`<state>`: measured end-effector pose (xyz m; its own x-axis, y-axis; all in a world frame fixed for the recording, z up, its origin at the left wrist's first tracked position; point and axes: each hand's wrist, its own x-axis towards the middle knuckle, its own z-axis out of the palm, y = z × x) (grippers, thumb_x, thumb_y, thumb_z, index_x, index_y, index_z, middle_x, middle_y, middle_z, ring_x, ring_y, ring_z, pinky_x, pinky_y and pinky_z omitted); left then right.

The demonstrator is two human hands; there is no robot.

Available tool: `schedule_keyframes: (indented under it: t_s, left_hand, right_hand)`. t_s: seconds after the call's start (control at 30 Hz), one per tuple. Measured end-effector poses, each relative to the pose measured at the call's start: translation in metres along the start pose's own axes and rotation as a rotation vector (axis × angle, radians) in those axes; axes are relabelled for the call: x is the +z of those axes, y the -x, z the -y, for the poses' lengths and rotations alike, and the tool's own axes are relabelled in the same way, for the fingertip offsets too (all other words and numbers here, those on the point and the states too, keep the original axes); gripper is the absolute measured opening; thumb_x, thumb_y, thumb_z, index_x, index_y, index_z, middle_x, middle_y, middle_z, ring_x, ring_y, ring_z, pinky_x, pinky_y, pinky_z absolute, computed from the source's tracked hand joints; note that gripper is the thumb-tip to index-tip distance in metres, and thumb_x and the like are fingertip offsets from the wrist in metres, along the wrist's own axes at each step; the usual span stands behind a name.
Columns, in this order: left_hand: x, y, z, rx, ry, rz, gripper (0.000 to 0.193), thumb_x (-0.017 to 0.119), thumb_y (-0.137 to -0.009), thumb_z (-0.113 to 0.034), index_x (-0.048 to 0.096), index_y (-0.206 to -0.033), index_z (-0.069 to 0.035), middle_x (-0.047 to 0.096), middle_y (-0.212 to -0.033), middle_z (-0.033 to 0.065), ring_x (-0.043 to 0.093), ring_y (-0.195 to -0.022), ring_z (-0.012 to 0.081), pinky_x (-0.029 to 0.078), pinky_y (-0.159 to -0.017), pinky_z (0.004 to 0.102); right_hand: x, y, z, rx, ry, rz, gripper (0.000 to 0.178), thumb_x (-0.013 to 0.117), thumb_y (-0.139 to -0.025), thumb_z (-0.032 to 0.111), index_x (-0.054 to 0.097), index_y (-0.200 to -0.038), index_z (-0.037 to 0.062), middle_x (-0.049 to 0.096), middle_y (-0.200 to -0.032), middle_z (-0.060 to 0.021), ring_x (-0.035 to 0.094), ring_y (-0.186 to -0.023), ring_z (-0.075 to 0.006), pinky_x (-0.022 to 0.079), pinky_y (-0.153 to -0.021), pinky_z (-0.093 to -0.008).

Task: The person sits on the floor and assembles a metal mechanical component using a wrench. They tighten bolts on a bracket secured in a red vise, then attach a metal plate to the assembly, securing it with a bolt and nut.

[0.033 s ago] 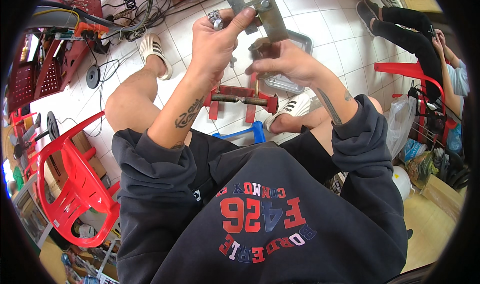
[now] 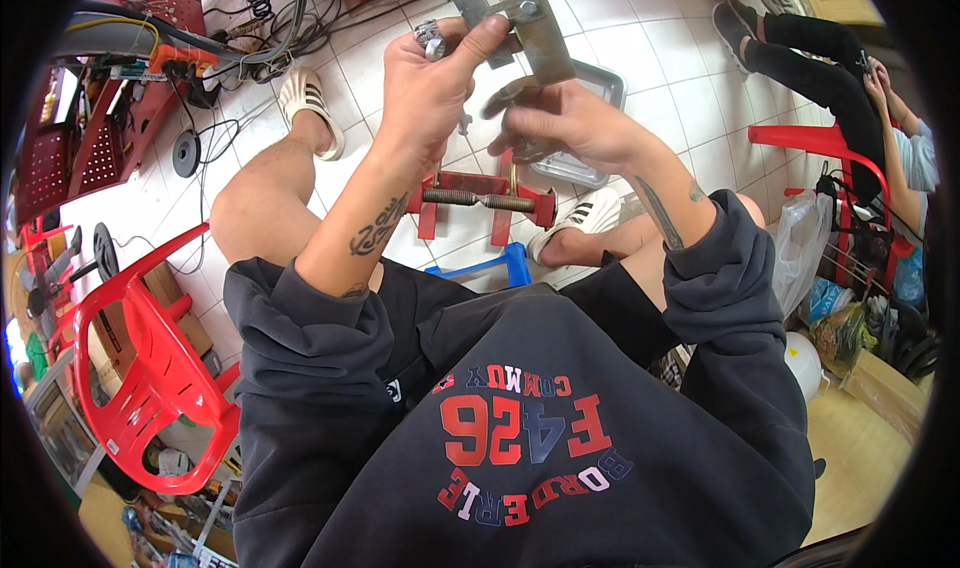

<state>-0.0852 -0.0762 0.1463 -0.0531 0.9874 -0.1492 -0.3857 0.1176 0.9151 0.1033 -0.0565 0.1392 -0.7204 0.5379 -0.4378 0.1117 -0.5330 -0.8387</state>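
Observation:
My left hand (image 2: 435,78), with a ring on one finger, is closed on a flat metal bracket (image 2: 545,43). Its thumb presses beside a bolt (image 2: 527,9) that passes through the plates. The bracket's top runs out of view. Just under its lower end is my right hand (image 2: 575,123), fingers loosely curled and apart, with dark, slightly blurred fingertips. I see nothing held in it. Below both hands, a red metal clamp-like frame (image 2: 430,183) with a threaded rod (image 2: 480,199) stands between my feet.
A grey metal tray (image 2: 610,93) lies on the tiled floor behind my right hand. A blue plastic stool edge (image 2: 515,264) shows below the red frame. Red chairs (image 2: 150,378) stand at left and right. Cables (image 2: 300,28) spread far left. Another person (image 2: 830,63) sits far right.
The fingers of my right hand have shifted slightly left and spread a little. My left hand and the bracket stay nearly still.

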Motion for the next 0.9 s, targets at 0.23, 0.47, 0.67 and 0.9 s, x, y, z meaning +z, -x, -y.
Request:
schedule_keyframes:
  t_s: [0.23, 0.47, 0.67, 0.9]
  left_hand:
    - [0.006, 0.001, -0.006, 0.009, -0.052, -0.03, 0.017, 0.07, -0.094, -0.018, 0.069, -0.082, -0.006, 0.045, -0.056, -0.0094, 0.029, -0.047, 0.001, 0.019, -0.044, 0.0228]
    - [0.011, 0.002, -0.004, -0.028, -0.059, -0.029, 0.018, 0.069, -0.095, -0.016, 0.067, -0.08, -0.006, 0.044, -0.055, -0.009, 0.029, -0.046, 0.0008, 0.019, -0.044, 0.0229]
    - [0.007, 0.0, -0.006, -0.01, -0.033, -0.05, 0.025, 0.07, -0.094, -0.015, 0.061, -0.071, -0.01, 0.044, -0.055, -0.0091, 0.029, -0.044, 0.0005, 0.018, -0.042, 0.0229]
    - [0.009, 0.003, -0.003, -0.035, -0.053, 0.012, 0.017, 0.073, -0.092, -0.019, 0.066, -0.082, -0.007, 0.051, -0.059, -0.0073, 0.031, -0.047, 0.0005, 0.022, -0.043, 0.0218]
  right_hand:
    - [-0.003, 0.004, 0.009, -0.07, 0.019, 0.03, 0.038, 0.078, -0.084, 0.009, 0.062, -0.116, -0.0016, 0.071, -0.101, -0.0097, 0.069, -0.093, -0.0166, 0.053, -0.091, -0.0325]
    - [-0.003, -0.003, -0.015, -0.033, 0.052, 0.011, 0.038, 0.073, -0.09, 0.018, 0.06, -0.119, -0.0014, 0.07, -0.102, -0.0092, 0.068, -0.093, -0.0177, 0.054, -0.09, -0.0339]
    - [-0.005, 0.002, 0.005, -0.04, -0.026, 0.238, 0.033, 0.058, -0.099, 0.015, 0.056, -0.128, -0.0008, 0.068, -0.117, -0.0152, 0.066, -0.109, -0.0212, 0.051, -0.096, -0.0357]
    - [-0.004, 0.002, -0.01, -0.059, 0.086, 0.027, 0.035, 0.07, -0.09, 0.011, 0.059, -0.121, -0.0021, 0.072, -0.105, -0.0131, 0.068, -0.102, -0.0195, 0.052, -0.094, -0.0331]
